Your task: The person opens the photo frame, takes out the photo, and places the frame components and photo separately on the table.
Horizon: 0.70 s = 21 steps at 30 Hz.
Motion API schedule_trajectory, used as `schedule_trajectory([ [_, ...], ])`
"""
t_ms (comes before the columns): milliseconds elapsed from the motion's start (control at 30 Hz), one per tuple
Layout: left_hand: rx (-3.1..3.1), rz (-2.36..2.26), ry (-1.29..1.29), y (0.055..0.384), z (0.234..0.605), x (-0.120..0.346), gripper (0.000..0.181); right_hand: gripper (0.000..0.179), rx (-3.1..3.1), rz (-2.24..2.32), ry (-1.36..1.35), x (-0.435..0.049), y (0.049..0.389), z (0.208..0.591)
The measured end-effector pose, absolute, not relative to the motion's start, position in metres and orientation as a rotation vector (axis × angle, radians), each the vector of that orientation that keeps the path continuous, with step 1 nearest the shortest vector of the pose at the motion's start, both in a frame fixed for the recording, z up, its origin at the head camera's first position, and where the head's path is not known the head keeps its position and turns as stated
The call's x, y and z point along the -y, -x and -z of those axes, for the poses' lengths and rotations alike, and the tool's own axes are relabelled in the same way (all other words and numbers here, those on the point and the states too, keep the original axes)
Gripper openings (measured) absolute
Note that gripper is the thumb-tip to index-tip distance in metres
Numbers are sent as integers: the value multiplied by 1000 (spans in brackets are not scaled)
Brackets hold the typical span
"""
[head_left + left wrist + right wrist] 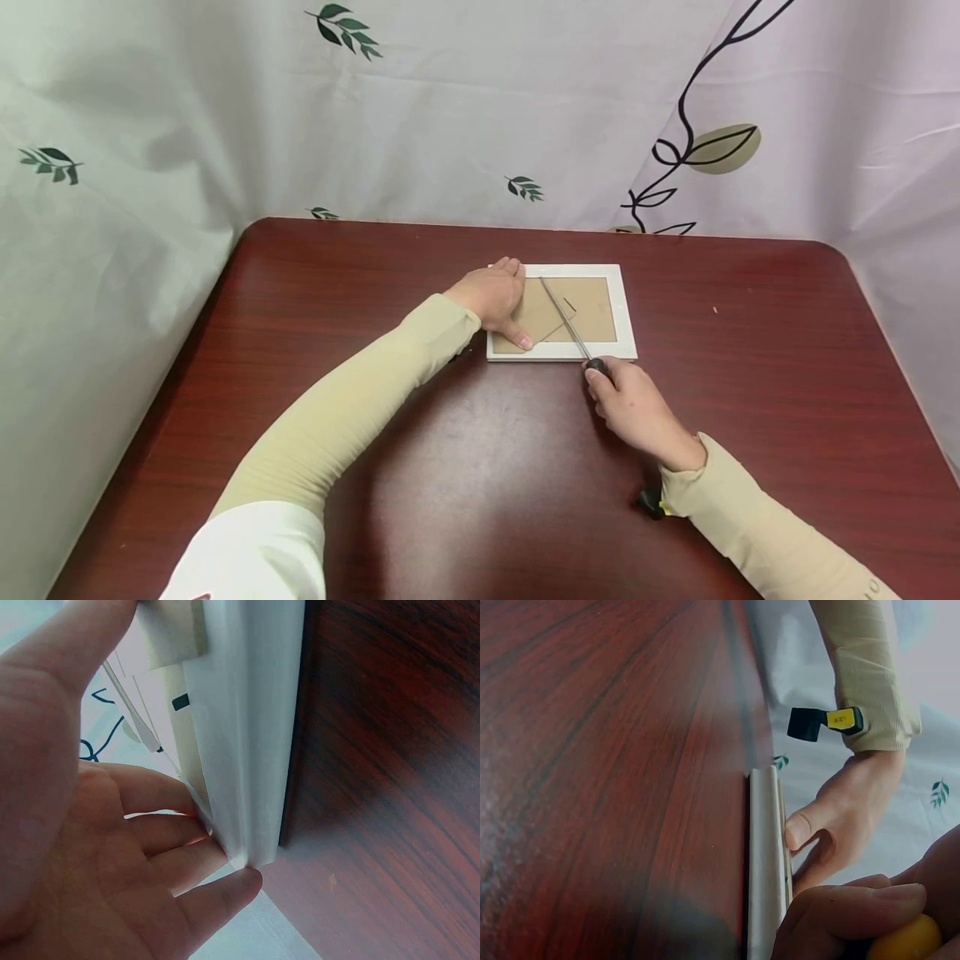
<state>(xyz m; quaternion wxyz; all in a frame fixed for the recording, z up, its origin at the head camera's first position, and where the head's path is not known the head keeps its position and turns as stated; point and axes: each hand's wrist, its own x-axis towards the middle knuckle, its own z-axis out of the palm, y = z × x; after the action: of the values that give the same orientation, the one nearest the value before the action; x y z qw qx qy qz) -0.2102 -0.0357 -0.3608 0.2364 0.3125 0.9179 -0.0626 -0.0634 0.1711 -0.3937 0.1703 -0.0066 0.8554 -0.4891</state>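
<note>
The white frame (626,310) lies under the spread left hand (491,298) along its left side, while at its near edge the right hand (633,408) grips a screwdriver (567,321).

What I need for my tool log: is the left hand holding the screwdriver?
No, in the head view the right hand grips the screwdriver, while the left hand rests on the white frame.

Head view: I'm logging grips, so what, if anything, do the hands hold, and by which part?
The right hand holds the screwdriver by its handle; the left hand rests on the frame.
</note>
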Motion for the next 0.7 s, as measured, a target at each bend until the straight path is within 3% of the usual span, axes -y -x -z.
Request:
schedule_trajectory([
  [700,-2514,159,-889,212,364,35,128,25,-2148,1622,-104,-177,68,386],
])
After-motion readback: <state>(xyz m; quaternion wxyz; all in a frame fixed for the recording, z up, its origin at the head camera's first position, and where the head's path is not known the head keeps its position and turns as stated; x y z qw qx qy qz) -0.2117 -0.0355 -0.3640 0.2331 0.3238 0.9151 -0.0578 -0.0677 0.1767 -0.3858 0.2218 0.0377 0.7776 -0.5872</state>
